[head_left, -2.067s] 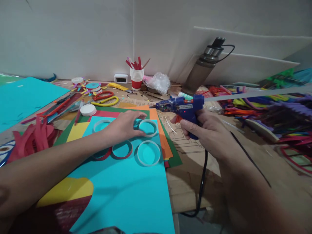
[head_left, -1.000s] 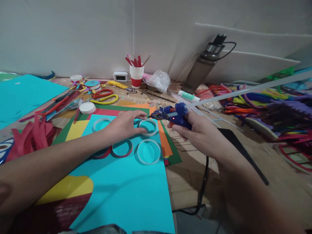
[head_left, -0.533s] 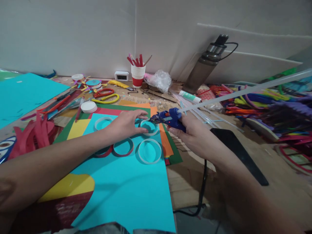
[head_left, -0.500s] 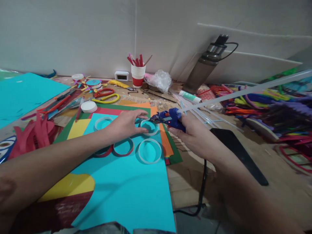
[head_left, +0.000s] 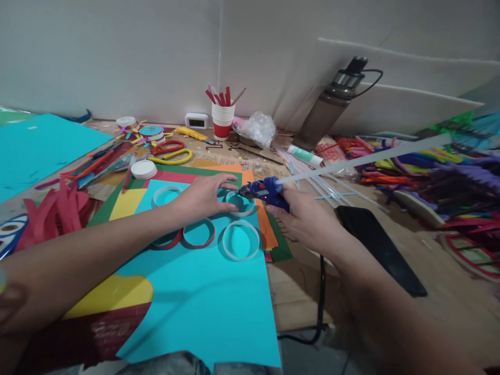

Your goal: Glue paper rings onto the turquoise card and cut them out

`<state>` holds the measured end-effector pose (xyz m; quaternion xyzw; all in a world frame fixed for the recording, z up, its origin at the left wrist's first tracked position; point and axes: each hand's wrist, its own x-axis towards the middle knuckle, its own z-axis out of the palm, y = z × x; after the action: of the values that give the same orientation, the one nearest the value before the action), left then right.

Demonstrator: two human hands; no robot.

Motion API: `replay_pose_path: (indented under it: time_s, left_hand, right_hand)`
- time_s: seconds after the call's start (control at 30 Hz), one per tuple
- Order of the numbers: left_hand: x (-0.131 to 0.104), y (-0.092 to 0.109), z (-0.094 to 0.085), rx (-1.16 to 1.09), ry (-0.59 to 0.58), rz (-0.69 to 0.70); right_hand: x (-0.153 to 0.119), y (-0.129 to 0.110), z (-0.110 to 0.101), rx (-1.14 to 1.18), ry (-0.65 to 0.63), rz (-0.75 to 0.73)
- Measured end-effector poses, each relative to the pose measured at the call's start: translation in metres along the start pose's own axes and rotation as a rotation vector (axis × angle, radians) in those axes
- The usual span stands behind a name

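My right hand (head_left: pixel 302 213) is wrapped round a blue glue gun (head_left: pixel 269 190), from whose back a long pale glue stick (head_left: pixel 363 160) sticks out. Its nozzle is over the rim of a white ring (head_left: pixel 240 204) on the turquoise sheet (head_left: pixel 219 312). My left hand (head_left: pixel 207 197) rests at the left of that ring, thumb and fingers apart, the fingertips near its edge; whether they touch it is unclear. Nearer to me lie another white ring (head_left: pixel 241 240) and a red-edged ring (head_left: pixel 199 233). One more ring (head_left: pixel 167 196) is partly behind my left hand.
A black phone-like slab (head_left: pixel 377 247) lies right of my right hand, with the gun's black cord (head_left: pixel 322 291) hanging nearby. Behind are scissors (head_left: pixel 172 155), a paper cup (head_left: pixel 223 121), a leaning bottle (head_left: pixel 330 104) and a white lid (head_left: pixel 143 169). Pipe cleaners (head_left: pixel 422 161) pile up at right.
The glue gun and my right hand have shifted slightly left, bringing the nozzle further over the ring. The glue stick's tail has swung lower. My left hand has barely moved.
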<state>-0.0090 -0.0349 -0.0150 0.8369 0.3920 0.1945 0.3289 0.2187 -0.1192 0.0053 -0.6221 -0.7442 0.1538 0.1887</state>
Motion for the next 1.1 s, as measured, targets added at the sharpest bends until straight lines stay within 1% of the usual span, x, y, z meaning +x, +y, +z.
replay_pose_path:
  time_s: [0.17, 0.43, 0.6, 0.73, 0.83, 0.93, 1.1]
  left_hand:
    - [-0.0005, 0.0013, -0.0001, -0.008, 0.006, -0.001]
    - [0.0008, 0.0012, -0.0002, 0.012, 0.008, -0.035]
    - [0.0010, 0.0013, 0.0001, 0.019, -0.002, -0.034]
    - [0.0008, 0.0016, 0.0004, -0.005, -0.007, -0.022]
    - [0.0008, 0.0019, 0.0003, -0.010, -0.007, -0.026]
    - [0.0009, 0.0022, 0.0000, 0.005, -0.007, -0.028]
    - [0.0010, 0.0046, -0.0003, 0.024, 0.000, -0.054]
  right_hand:
    - [0.0017, 0.0011, 0.0039, 0.007, -0.006, 0.006]
    - [0.0042, 0.0030, 0.0072, 0.083, -0.015, -0.033]
    - [0.0045, 0.0021, 0.0077, 0.066, -0.020, -0.055]
    - [0.0032, 0.0032, 0.0062, 0.027, 0.000, -0.046]
    - [0.0028, 0.0040, 0.0056, 0.006, 0.017, -0.069]
    - [0.0028, 0.0039, 0.0061, 0.015, 0.033, -0.104]
    - [0.0026, 0.0020, 0.0077, 0.053, 0.005, -0.095]
